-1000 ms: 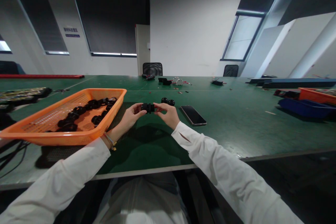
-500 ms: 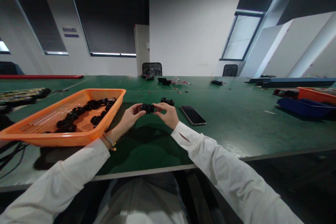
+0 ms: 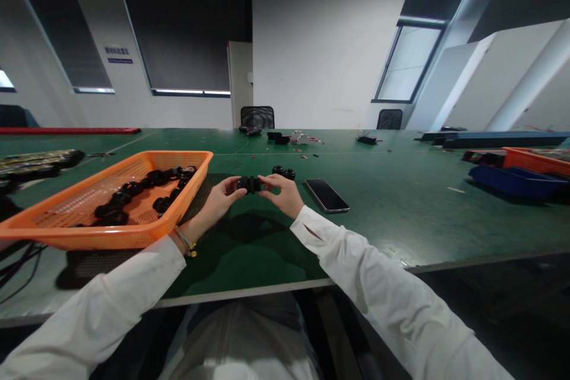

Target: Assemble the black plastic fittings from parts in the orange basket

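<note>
The left hand point(image 3: 225, 195) and right hand point(image 3: 285, 195) pinch opposite ends of a black fitting point(image 3: 249, 184) above the table point(image 3: 401, 208), inward of its near edge. Left of them, by that edge, stands an orange basket point(image 3: 146, 240) holding black pieces point(image 3: 116, 216). Just beyond the right hand lie what seem two round parts point(image 3: 284, 173); a phone point(image 3: 327, 195) lies to its right.

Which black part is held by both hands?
The black part between the left hand and right hand; the others lie in the orange basket or on the green table.
</note>
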The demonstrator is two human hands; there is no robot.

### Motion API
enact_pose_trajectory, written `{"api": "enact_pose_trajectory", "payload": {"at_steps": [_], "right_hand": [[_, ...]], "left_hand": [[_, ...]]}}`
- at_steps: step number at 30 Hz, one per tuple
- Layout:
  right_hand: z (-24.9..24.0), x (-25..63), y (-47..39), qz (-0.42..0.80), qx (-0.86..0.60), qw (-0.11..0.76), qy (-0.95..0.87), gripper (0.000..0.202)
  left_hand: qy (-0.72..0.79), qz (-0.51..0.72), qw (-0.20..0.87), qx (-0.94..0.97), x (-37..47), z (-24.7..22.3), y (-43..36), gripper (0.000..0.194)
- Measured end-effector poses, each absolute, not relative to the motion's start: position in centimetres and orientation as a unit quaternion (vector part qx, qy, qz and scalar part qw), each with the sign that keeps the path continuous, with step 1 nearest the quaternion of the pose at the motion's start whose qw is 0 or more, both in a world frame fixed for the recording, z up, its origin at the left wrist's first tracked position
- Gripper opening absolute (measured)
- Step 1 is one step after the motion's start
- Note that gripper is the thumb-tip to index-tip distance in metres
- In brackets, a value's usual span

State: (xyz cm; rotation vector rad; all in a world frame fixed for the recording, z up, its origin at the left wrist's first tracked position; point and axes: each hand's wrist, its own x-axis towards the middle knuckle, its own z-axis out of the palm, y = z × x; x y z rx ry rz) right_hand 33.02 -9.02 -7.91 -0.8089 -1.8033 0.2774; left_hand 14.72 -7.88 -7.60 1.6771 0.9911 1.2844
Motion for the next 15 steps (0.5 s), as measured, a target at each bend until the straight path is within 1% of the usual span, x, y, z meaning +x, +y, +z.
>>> {"api": "enact_pose_trajectory", "payload": {"at_steps": [7,11,15], "right_hand": [[-7.92,33.01,-9.02,0.129,-0.347,0.549,-0.75,0.031],[-8.05,32.89,-8.96,0.156,-0.337,0.567,-0.735,0.034],[-8.13,32.86,-8.91,0.174,-0.334,0.573,-0.728,0.031]], "left_hand": [[0.399,0.495,0.387,0.668,14.77,-7.55,-8.07,0.053],[0.401,0.494,0.382,0.67,14.75,-7.59,-8.02,0.053],[0.402,0.494,0.383,0.669,14.75,-7.58,-8.03,0.053]]}}
